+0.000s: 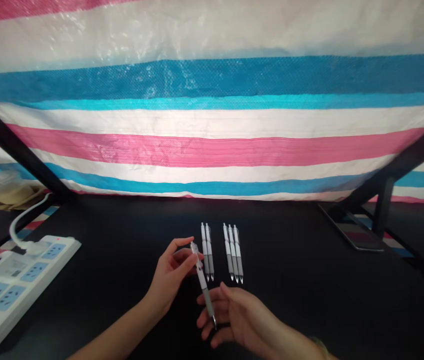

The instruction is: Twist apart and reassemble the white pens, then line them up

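Head view: the left hand grips a white pen in a pinch near its top, the long axis slanting down to its tip, just at the spread right hand.

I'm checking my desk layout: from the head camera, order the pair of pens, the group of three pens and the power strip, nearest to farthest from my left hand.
1. Pair of pens, just ahead and right of the left hand.
2. Group of three pens, farther right.
3. Power strip, well off to the left.
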A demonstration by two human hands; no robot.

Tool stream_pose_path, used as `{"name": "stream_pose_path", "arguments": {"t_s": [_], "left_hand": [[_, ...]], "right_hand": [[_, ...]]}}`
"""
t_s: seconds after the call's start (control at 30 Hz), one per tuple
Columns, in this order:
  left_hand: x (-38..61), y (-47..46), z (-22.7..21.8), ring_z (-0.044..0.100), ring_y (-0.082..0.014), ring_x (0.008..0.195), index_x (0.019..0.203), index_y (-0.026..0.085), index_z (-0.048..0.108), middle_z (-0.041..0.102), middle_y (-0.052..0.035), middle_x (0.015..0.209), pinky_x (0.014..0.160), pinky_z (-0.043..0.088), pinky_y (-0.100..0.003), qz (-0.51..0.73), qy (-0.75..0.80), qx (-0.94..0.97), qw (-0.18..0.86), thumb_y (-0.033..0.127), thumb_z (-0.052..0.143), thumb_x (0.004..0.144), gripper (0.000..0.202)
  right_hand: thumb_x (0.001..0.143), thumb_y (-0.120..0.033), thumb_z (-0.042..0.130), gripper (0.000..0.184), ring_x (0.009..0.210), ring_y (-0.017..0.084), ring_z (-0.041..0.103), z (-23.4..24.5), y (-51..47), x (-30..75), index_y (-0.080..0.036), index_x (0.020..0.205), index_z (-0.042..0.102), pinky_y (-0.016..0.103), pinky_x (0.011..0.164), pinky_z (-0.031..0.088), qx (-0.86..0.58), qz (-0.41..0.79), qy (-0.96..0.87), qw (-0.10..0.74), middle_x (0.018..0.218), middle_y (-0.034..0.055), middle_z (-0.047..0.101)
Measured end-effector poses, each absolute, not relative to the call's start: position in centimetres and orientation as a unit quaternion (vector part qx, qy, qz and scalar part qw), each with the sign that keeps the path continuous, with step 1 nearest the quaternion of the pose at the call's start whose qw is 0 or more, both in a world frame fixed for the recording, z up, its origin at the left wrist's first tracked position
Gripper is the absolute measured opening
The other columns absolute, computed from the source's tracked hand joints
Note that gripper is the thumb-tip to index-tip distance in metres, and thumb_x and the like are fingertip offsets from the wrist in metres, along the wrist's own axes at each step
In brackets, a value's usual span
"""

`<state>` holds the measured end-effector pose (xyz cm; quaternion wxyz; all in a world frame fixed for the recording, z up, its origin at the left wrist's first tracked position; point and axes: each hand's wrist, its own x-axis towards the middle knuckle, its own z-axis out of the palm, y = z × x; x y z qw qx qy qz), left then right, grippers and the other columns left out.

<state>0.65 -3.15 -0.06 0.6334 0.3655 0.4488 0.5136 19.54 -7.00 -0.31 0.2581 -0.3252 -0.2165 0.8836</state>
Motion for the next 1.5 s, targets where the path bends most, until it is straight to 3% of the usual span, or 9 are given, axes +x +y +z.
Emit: {"name": "stream_pose_path", "arguments": {"t_s": [0.17,0.47,0.67,0.77,0.87,1.07,1.3,1.5], "left_hand": [[0.65,-3.10,0.00,0.069,-0.0192,0.079,0.111,0.019,0.063,0.076,-0.0068,0.084,0.072,0.055,-0.030,0.518,0.458,0.367,0.623,0.030,0.078,0.078,0.037],[0.54,-2.91,0.31,0.069,-0.0186,0.078,0.108,0.019,0.064,0.078,-0.0077,0.085,0.073,0.055,-0.030,0.525,0.474,0.356,0.611,0.030,0.080,0.076,0.038],[0.71,-2.97,0.40,0.069,-0.0193,0.084,0.126,0.024,0.053,0.076,-0.0044,0.085,0.075,0.055,-0.030,0.535,0.458,0.352,0.617,0.030,0.076,0.080,0.051],[0.77,-2.94,0.42,0.069,-0.0194,0.086,0.125,0.024,0.056,0.075,-0.0042,0.085,0.077,0.054,-0.029,0.549,0.459,0.336,0.612,0.030,0.078,0.079,0.051],[0.79,-2.81,0.34,0.069,-0.0191,0.084,0.107,0.017,0.068,0.076,-0.0071,0.086,0.076,0.054,-0.028,0.538,0.447,0.313,0.643,0.030,0.082,0.074,0.038],[0.62,-2.75,0.53,0.073,-0.0217,0.080,0.089,0.013,0.074,0.078,-0.0094,0.084,0.075,0.057,-0.031,0.525,0.431,0.277,0.680,0.027,0.087,0.067,0.030],[0.71,-3.01,0.64,0.072,-0.0199,0.078,0.083,0.013,0.074,0.078,-0.0079,0.079,0.076,0.057,-0.029,0.537,0.435,0.262,0.674,0.026,0.089,0.064,0.027],[0.39,-3.03,0.15,0.072,-0.0200,0.083,0.096,0.014,0.075,0.077,-0.0083,0.085,0.078,0.056,-0.029,0.517,0.392,0.264,0.714,0.024,0.083,0.073,0.027]], "right_hand": [[0.085,-0.059,0.057,0.061,0.083,0.025,0.069,-0.50,-6.98,19.63,-0.003,0.108,0.068,0.036,0.077,0.047,-0.306,0.892,-0.204,0.262,0.095,0.0186,0.072],[0.084,-0.059,0.059,0.061,0.086,0.026,0.069,-0.12,-6.83,19.61,-0.004,0.109,0.068,0.037,0.078,0.046,-0.305,0.895,-0.201,0.257,0.099,0.0192,0.072],[0.087,-0.046,0.062,0.047,0.082,0.024,0.071,0.05,-6.96,19.55,-0.005,0.108,0.068,0.036,0.077,0.049,-0.337,0.875,-0.227,0.262,0.094,0.0168,0.073],[0.086,-0.046,0.064,0.045,0.071,0.020,0.071,-0.26,-7.01,19.50,-0.007,0.108,0.067,0.032,0.068,0.051,-0.343,0.869,-0.242,0.263,0.088,0.0143,0.073],[0.083,-0.054,0.065,0.050,0.054,0.013,0.064,-0.66,-6.98,19.46,-0.008,0.103,0.068,0.024,0.054,0.047,-0.356,0.858,-0.265,0.259,0.072,0.0082,0.070],[0.079,-0.058,0.066,0.048,0.031,0.002,0.037,-0.56,-6.47,19.51,-0.011,0.086,0.069,0.017,0.031,0.018,-0.425,0.806,-0.332,0.242,0.049,-0.0053,0.055],[0.077,-0.057,0.067,0.044,0.028,0.004,0.041,-0.69,-6.66,19.09,-0.014,0.073,0.063,0.017,0.028,0.021,-0.532,0.627,-0.489,0.292,0.046,-0.0059,0.054],[0.081,-0.062,0.061,0.047,0.028,0.006,0.042,-0.87,-6.91,19.25,-0.015,0.084,0.061,0.015,0.028,0.025,-0.371,0.834,-0.335,0.231,0.047,-0.0031,0.059]]}}
